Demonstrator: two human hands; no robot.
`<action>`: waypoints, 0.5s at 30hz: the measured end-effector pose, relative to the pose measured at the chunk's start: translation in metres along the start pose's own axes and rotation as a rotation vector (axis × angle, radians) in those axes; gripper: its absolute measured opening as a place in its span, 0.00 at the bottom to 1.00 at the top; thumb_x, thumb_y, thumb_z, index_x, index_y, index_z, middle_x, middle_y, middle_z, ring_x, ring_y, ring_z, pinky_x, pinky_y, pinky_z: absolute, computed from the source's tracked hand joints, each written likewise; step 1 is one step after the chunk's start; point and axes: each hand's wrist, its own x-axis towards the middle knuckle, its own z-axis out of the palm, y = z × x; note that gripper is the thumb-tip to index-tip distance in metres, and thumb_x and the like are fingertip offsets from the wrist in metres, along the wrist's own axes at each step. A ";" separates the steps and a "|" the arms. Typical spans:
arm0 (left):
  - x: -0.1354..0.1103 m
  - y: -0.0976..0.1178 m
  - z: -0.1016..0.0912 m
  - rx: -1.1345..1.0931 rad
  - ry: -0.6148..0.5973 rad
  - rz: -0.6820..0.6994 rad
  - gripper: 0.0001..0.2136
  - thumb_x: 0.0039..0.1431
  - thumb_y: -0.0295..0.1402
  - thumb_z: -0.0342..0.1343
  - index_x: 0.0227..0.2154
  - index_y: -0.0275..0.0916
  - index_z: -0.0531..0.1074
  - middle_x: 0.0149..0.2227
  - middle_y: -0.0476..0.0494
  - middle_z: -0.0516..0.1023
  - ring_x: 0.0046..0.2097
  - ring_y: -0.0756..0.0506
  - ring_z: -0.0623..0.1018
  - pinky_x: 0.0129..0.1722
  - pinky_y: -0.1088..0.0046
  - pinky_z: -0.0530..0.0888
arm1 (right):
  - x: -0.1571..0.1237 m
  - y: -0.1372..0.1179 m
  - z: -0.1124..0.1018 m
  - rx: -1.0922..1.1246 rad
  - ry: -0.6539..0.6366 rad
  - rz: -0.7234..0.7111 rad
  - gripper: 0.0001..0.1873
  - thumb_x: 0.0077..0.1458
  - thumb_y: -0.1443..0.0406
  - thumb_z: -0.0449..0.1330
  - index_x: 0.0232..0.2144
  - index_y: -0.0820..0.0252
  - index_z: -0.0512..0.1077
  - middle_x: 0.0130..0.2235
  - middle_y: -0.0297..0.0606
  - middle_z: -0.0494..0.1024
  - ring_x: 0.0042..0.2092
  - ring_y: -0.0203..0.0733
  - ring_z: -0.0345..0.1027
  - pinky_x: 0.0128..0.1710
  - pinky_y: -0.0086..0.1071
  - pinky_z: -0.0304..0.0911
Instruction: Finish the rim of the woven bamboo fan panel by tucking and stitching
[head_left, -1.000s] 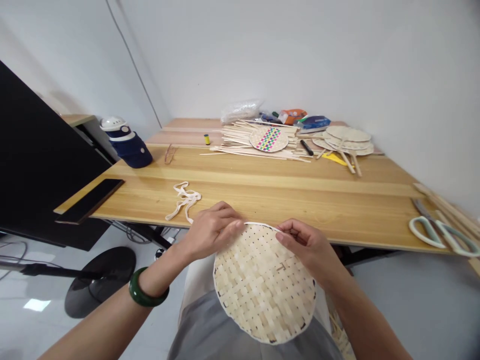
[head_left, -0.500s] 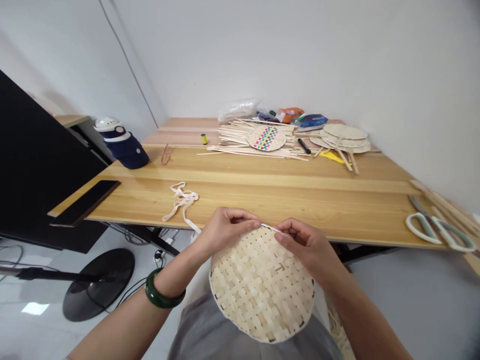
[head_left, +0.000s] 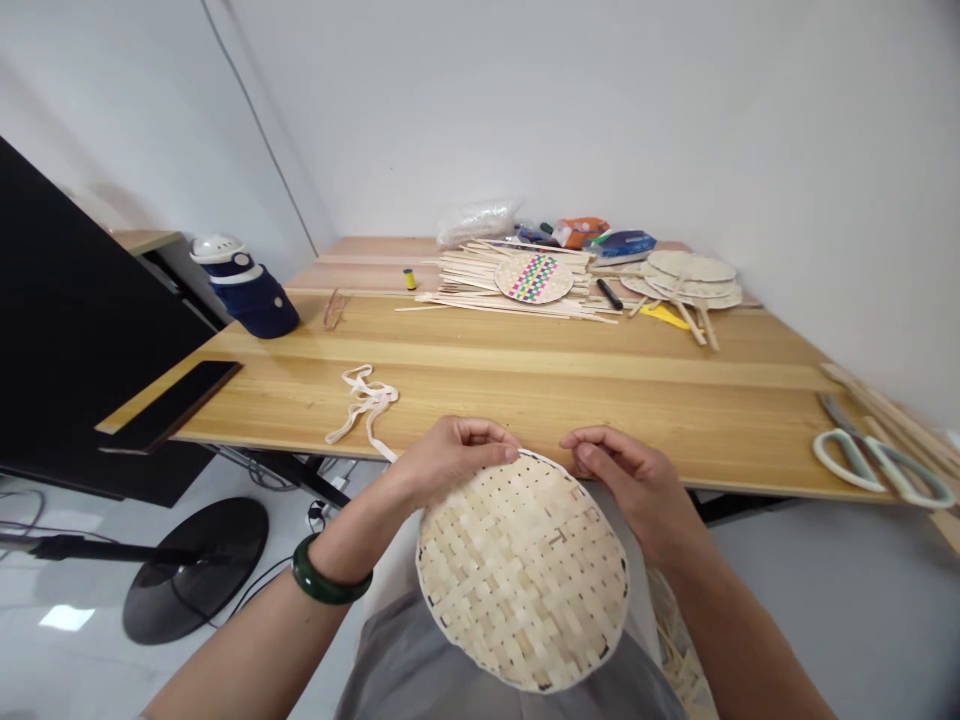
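Observation:
A round woven bamboo mat (head_left: 521, 575) lies on my lap, just in front of the wooden table (head_left: 525, 385). My left hand (head_left: 450, 460), with a green bangle on its wrist, pinches the mat's far rim, where a thin white edging strip runs. My right hand (head_left: 637, 480) has its fingers curled at the mat's upper right rim and seems to pinch the strip there. A loose white strip (head_left: 365, 402) lies on the table to the left and trails toward my left hand.
At the table's back lie a pile of bamboo slats (head_left: 480, 280), a coloured woven disc (head_left: 534, 277) and several woven fans (head_left: 694, 275). Scissors (head_left: 877, 455) rest at the right edge, a dark cap (head_left: 251, 290) and a black slab (head_left: 169, 405) at the left.
My right hand slid right along the mat's rim, away from my left hand. The mat turned slightly on my lap. My left hand kept its pinch.

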 end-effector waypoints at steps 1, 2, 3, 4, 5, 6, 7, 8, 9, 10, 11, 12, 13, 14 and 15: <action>0.001 -0.001 0.000 0.011 0.000 0.003 0.09 0.51 0.38 0.64 0.32 0.38 0.80 0.29 0.49 0.79 0.29 0.53 0.72 0.31 0.77 0.65 | 0.002 0.000 -0.002 -0.002 0.017 -0.020 0.10 0.54 0.58 0.62 0.34 0.58 0.76 0.27 0.32 0.71 0.30 0.34 0.65 0.32 0.28 0.63; 0.001 -0.001 0.000 0.020 -0.001 0.000 0.10 0.51 0.38 0.64 0.33 0.38 0.80 0.30 0.47 0.80 0.30 0.52 0.73 0.32 0.76 0.66 | 0.004 -0.001 -0.004 -0.004 0.020 -0.033 0.10 0.53 0.58 0.62 0.34 0.58 0.76 0.25 0.32 0.70 0.29 0.34 0.65 0.32 0.28 0.63; 0.002 -0.001 0.000 0.027 -0.002 -0.005 0.11 0.51 0.38 0.64 0.34 0.38 0.81 0.32 0.46 0.81 0.31 0.51 0.74 0.33 0.75 0.67 | 0.006 -0.002 -0.006 -0.005 0.006 -0.042 0.11 0.54 0.58 0.62 0.35 0.58 0.77 0.24 0.31 0.68 0.28 0.34 0.64 0.31 0.29 0.63; 0.002 -0.001 0.000 0.031 -0.008 -0.014 0.11 0.51 0.39 0.64 0.35 0.38 0.81 0.33 0.45 0.81 0.32 0.50 0.74 0.34 0.75 0.67 | 0.009 -0.003 -0.007 -0.009 -0.019 -0.051 0.11 0.54 0.58 0.62 0.36 0.59 0.77 0.22 0.30 0.67 0.27 0.34 0.63 0.30 0.29 0.63; 0.002 0.000 0.001 0.030 -0.015 -0.025 0.12 0.51 0.39 0.64 0.35 0.37 0.81 0.34 0.44 0.82 0.32 0.50 0.75 0.34 0.74 0.68 | 0.011 -0.004 -0.007 -0.018 -0.052 -0.059 0.12 0.54 0.58 0.61 0.37 0.59 0.77 0.22 0.30 0.67 0.26 0.34 0.62 0.29 0.29 0.62; 0.002 0.001 0.001 0.020 -0.023 -0.036 0.11 0.51 0.38 0.64 0.35 0.37 0.81 0.33 0.44 0.82 0.32 0.50 0.75 0.34 0.74 0.68 | 0.014 -0.006 -0.007 -0.035 -0.093 -0.064 0.13 0.54 0.59 0.61 0.38 0.60 0.78 0.21 0.30 0.67 0.26 0.34 0.62 0.28 0.29 0.62; 0.002 0.002 0.001 0.004 -0.032 -0.043 0.11 0.51 0.38 0.64 0.34 0.37 0.81 0.33 0.45 0.82 0.32 0.50 0.75 0.34 0.74 0.68 | 0.016 -0.008 -0.007 -0.058 -0.135 -0.066 0.13 0.54 0.59 0.61 0.39 0.60 0.78 0.21 0.31 0.68 0.25 0.33 0.61 0.27 0.29 0.61; 0.002 0.003 0.002 -0.012 -0.041 -0.046 0.10 0.51 0.37 0.64 0.33 0.37 0.81 0.32 0.45 0.82 0.32 0.50 0.75 0.34 0.75 0.68 | 0.019 -0.009 -0.006 -0.082 -0.180 -0.062 0.14 0.54 0.59 0.60 0.39 0.61 0.78 0.21 0.31 0.68 0.25 0.33 0.61 0.26 0.28 0.60; 0.001 0.004 0.002 -0.027 -0.047 -0.050 0.09 0.51 0.36 0.64 0.33 0.38 0.81 0.32 0.46 0.81 0.32 0.51 0.75 0.34 0.75 0.68 | 0.021 -0.010 -0.005 -0.104 -0.223 -0.053 0.14 0.54 0.59 0.60 0.39 0.61 0.78 0.21 0.31 0.68 0.24 0.33 0.60 0.25 0.27 0.59; 0.001 0.006 0.002 -0.038 -0.052 -0.053 0.08 0.51 0.35 0.64 0.32 0.38 0.81 0.31 0.47 0.81 0.32 0.51 0.75 0.34 0.76 0.68 | 0.024 -0.011 -0.004 -0.120 -0.263 -0.041 0.13 0.54 0.59 0.61 0.38 0.61 0.77 0.21 0.31 0.69 0.24 0.33 0.60 0.24 0.27 0.57; 0.000 0.007 0.002 -0.044 -0.056 -0.056 0.07 0.51 0.35 0.64 0.32 0.38 0.81 0.31 0.47 0.82 0.32 0.51 0.75 0.34 0.76 0.68 | 0.026 -0.012 -0.003 -0.128 -0.303 -0.034 0.13 0.54 0.59 0.61 0.37 0.61 0.77 0.22 0.32 0.71 0.24 0.32 0.61 0.23 0.26 0.57; 0.000 0.008 0.002 -0.046 -0.060 -0.059 0.07 0.51 0.34 0.64 0.32 0.38 0.81 0.32 0.47 0.82 0.32 0.51 0.75 0.35 0.76 0.68 | 0.028 -0.013 -0.002 -0.130 -0.339 -0.033 0.12 0.54 0.59 0.61 0.35 0.61 0.77 0.24 0.34 0.74 0.25 0.33 0.63 0.24 0.26 0.58; -0.001 0.008 0.001 -0.045 -0.064 -0.062 0.07 0.51 0.34 0.64 0.33 0.39 0.81 0.32 0.47 0.82 0.32 0.51 0.75 0.35 0.76 0.68 | 0.029 -0.013 -0.001 -0.127 -0.365 -0.038 0.11 0.54 0.59 0.61 0.33 0.61 0.77 0.27 0.35 0.76 0.27 0.33 0.65 0.25 0.26 0.59; -0.001 0.009 0.001 -0.046 -0.067 -0.065 0.07 0.51 0.34 0.64 0.33 0.39 0.82 0.33 0.47 0.82 0.33 0.51 0.75 0.36 0.76 0.69 | 0.031 -0.013 0.000 -0.124 -0.385 -0.048 0.11 0.54 0.59 0.61 0.32 0.61 0.77 0.30 0.37 0.78 0.29 0.35 0.67 0.27 0.27 0.61; -0.001 0.009 0.001 -0.049 -0.071 -0.067 0.07 0.51 0.33 0.64 0.34 0.39 0.82 0.33 0.47 0.82 0.33 0.51 0.75 0.36 0.76 0.69 | 0.031 -0.013 0.000 -0.124 -0.398 -0.061 0.11 0.54 0.59 0.61 0.32 0.61 0.77 0.32 0.38 0.79 0.31 0.36 0.69 0.29 0.27 0.63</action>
